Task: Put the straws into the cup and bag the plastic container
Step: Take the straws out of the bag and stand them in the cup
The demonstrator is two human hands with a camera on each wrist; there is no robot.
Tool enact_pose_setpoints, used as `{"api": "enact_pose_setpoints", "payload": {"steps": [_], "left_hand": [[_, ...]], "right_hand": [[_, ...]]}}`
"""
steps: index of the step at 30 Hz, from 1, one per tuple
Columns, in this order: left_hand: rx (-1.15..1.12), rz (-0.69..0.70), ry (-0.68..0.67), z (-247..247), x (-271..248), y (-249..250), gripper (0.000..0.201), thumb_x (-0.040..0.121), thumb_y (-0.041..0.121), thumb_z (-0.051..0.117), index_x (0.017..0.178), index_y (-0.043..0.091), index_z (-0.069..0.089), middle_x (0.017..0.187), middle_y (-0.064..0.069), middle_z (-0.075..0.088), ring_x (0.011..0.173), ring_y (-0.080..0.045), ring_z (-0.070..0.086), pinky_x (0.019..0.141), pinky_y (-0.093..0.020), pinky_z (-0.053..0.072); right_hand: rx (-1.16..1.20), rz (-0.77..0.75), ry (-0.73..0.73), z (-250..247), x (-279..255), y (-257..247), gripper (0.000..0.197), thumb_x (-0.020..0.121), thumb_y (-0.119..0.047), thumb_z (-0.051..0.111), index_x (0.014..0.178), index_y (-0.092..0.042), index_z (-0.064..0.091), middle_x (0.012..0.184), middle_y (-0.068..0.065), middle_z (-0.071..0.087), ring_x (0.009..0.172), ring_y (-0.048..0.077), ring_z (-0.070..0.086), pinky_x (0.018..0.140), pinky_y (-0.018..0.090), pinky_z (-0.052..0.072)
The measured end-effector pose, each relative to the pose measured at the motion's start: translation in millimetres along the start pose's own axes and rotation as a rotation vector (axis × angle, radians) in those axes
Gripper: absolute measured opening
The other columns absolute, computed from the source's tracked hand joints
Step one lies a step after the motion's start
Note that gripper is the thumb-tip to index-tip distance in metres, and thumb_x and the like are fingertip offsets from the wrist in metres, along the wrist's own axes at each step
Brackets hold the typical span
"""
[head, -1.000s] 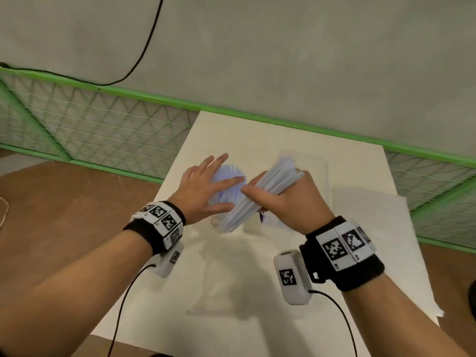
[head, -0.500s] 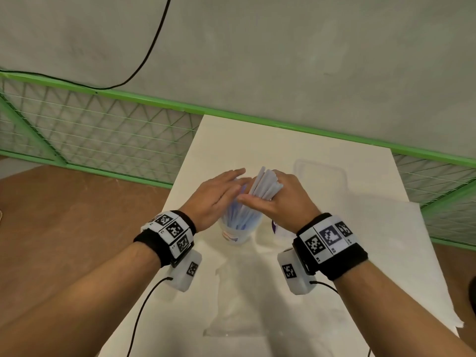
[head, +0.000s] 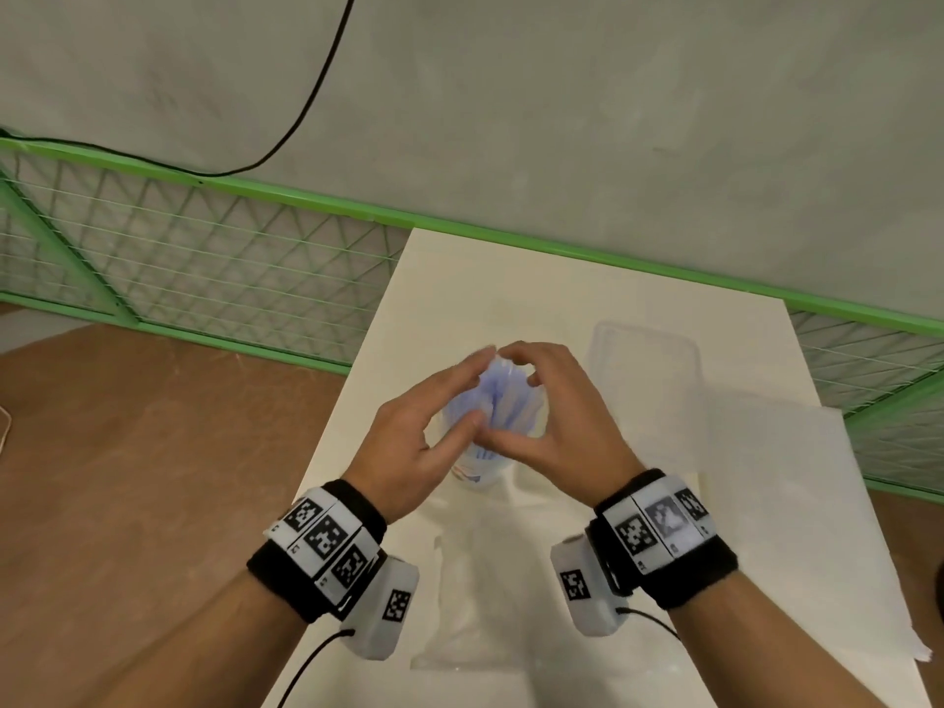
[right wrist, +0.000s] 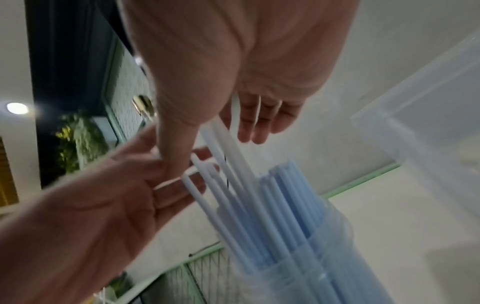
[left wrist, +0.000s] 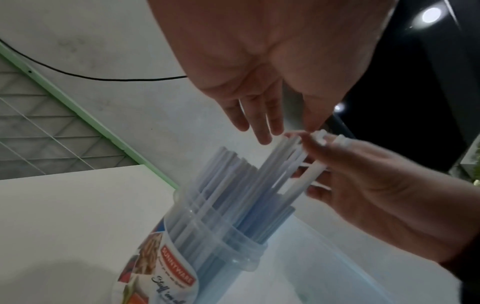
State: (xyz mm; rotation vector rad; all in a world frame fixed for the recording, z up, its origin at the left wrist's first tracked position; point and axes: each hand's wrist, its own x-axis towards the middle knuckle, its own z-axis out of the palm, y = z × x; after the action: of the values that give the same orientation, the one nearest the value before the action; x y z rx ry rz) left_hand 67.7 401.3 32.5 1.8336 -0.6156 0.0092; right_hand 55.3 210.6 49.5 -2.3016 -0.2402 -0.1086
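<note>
A white worktop (head: pixel 587 278) fills the middle and lower part of the head view. Behind it, a green metal rail (head: pixel 306 199) with wire mesh (head: pixel 204 278) runs from the left edge to the right edge. Above the rail stands a grey wall (head: pixel 562 104), and a black cable (head: pixel 306 104) hangs on it in the upper left. A brown floor (head: pixel 153 452) lies at the lower left. A white sheet (head: pixel 797 503) lies on the right side of the worktop.
</note>
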Motion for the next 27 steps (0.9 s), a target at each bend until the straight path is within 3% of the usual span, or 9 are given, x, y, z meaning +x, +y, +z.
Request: {"api": "enact_pose_setpoints", "payload": {"steps": [3,7,10,12,14,19,27], "left_hand": [[0.030,0.089,0.043,3,0,3,0.048,0.093,0.012,0.063,0.133,0.036,0.052,0.133,0.022,0.057,0.120,-0.004,0.058,0.103,-0.022,0.043],[0.060,0.109,0.089,10,0,-6,0.033,0.091,0.007,0.066,0.122,0.018,0.066,0.121,0.013,0.067,0.108,-0.002,0.065,0.095,-0.025,0.051],[0.167,0.143,0.107,17,-3,-23,0.023,0.089,0.009,0.066,0.111,0.013,0.072,0.112,0.014,0.068,0.106,0.002,0.064,0.096,-0.029,0.050],[0.299,0.189,0.108,21,-5,-33,0.024,0.092,0.017,0.060,0.112,0.014,0.072,0.113,0.013,0.068,0.114,-0.005,0.061,0.107,-0.030,0.041],[0.390,0.204,0.105,22,-7,-39,0.028,0.094,0.023,0.053,0.113,0.015,0.072,0.115,0.008,0.070,0.122,-0.013,0.058,0.111,-0.033,0.035],[0.561,0.273,0.102,24,-12,-39,0.030,0.097,0.025,0.049,0.115,0.014,0.070,0.116,0.005,0.071,0.125,-0.021,0.056,0.111,-0.041,0.033],[0.688,0.309,0.054,25,-26,-54,0.035,0.099,0.024,0.047,0.129,0.015,0.061,0.132,0.005,0.062,0.136,-0.021,0.045,0.108,-0.052,0.035]], "right_hand": [[0.031,-0.067,0.136,1,-24,-6,0.057,0.089,-0.032,0.071,0.138,-0.026,0.042,0.135,-0.015,0.046,0.120,0.000,0.048,0.097,0.010,0.036],[-0.044,-0.133,0.212,22,-37,7,0.044,0.098,-0.012,0.054,0.142,-0.014,0.045,0.139,0.001,0.054,0.126,0.006,0.049,0.104,0.006,0.030],[-0.119,-0.185,0.266,37,-34,24,0.041,0.095,-0.005,0.053,0.136,-0.008,0.054,0.133,0.006,0.061,0.122,0.014,0.056,0.103,0.015,0.039],[-0.202,-0.231,0.307,43,-32,35,0.038,0.094,-0.005,0.055,0.132,-0.007,0.058,0.129,0.006,0.064,0.121,0.018,0.057,0.100,0.029,0.044],[-0.251,-0.277,0.336,46,-31,39,0.033,0.096,-0.012,0.053,0.126,-0.007,0.063,0.125,0.005,0.067,0.121,0.020,0.058,0.098,0.036,0.044],[-0.340,-0.340,0.382,49,-33,45,0.027,0.097,-0.015,0.055,0.121,-0.012,0.067,0.117,-0.004,0.070,0.122,0.021,0.059,0.092,0.036,0.044],[-0.285,-0.312,0.407,48,-25,47,0.028,0.095,-0.016,0.053,0.118,-0.017,0.069,0.115,-0.008,0.071,0.120,0.019,0.060,0.091,0.036,0.045]]}}
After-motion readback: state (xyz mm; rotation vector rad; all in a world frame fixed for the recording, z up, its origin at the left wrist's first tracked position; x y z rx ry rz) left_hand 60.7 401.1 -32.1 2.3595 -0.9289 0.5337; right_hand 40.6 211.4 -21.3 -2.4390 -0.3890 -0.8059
